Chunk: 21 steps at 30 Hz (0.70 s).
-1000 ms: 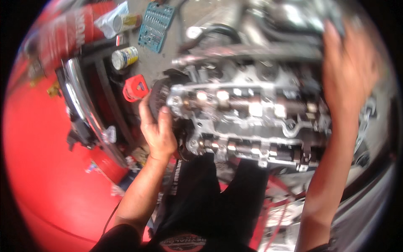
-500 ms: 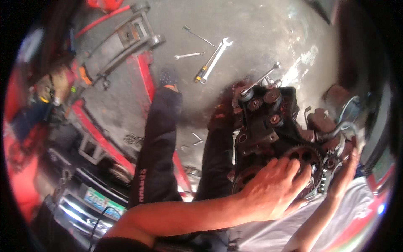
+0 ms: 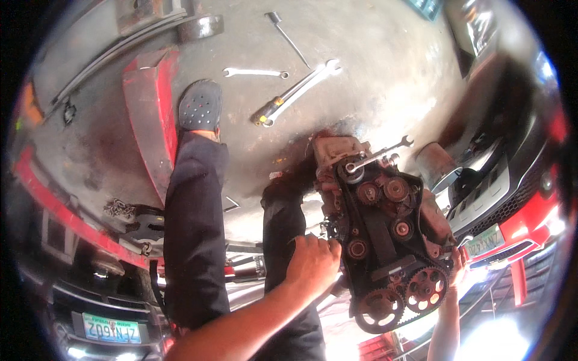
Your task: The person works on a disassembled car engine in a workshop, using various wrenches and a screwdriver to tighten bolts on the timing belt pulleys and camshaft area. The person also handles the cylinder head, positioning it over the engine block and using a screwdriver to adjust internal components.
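Over the concrete floor (image 3: 373,78) | left hand (image 3: 313,262) fingers curled on engine (image 3: 385,234) edge | right hand (image 3: 459,268) fingers mostly hidden, cannot tell | step: steadying engine | next likely needs firm two-handed hold

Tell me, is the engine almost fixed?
Not yet, it seems. Done: the engine is out on a stand, its toothed wheels bare. In hand: the left hand and right hand grip its sides. Left: a wrench sits on a bolt; others lie on the floor.

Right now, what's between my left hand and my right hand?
In the head view, the engine's pulley end fills that stretch: left hand grips its left edge, right hand its right, by the toothed sprockets.
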Each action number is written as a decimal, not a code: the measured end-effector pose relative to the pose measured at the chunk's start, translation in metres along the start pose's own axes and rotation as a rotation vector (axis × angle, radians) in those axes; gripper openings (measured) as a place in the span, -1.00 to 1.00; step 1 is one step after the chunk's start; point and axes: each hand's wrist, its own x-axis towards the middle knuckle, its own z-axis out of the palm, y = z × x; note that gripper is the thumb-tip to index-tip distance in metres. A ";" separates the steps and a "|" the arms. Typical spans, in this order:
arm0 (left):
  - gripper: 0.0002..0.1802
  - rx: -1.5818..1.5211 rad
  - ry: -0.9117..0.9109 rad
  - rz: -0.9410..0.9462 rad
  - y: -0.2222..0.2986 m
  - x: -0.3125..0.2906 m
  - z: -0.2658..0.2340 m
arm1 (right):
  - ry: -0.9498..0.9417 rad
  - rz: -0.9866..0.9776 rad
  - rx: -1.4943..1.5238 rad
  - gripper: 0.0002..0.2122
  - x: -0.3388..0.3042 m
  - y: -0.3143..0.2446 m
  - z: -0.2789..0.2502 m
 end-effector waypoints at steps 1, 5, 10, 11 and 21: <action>-0.76 -0.005 -0.003 -0.014 -0.002 0.001 -0.002 | 0.019 0.006 -0.003 -0.56 -0.001 -0.002 0.002; -0.64 -0.067 -0.031 -0.050 -0.008 0.008 -0.005 | 0.060 0.021 -0.025 -0.56 -0.005 -0.011 0.007; -0.67 -0.108 0.061 -0.045 -0.005 0.011 -0.026 | 0.081 0.044 -0.035 -0.57 -0.011 -0.019 0.014; -0.66 -0.100 0.060 -0.041 -0.006 0.012 -0.031 | 0.083 0.048 -0.034 -0.57 -0.012 -0.019 0.015; -0.69 -0.143 0.002 0.005 -0.001 0.020 -0.034 | 0.098 0.053 -0.007 -0.57 -0.020 -0.009 0.012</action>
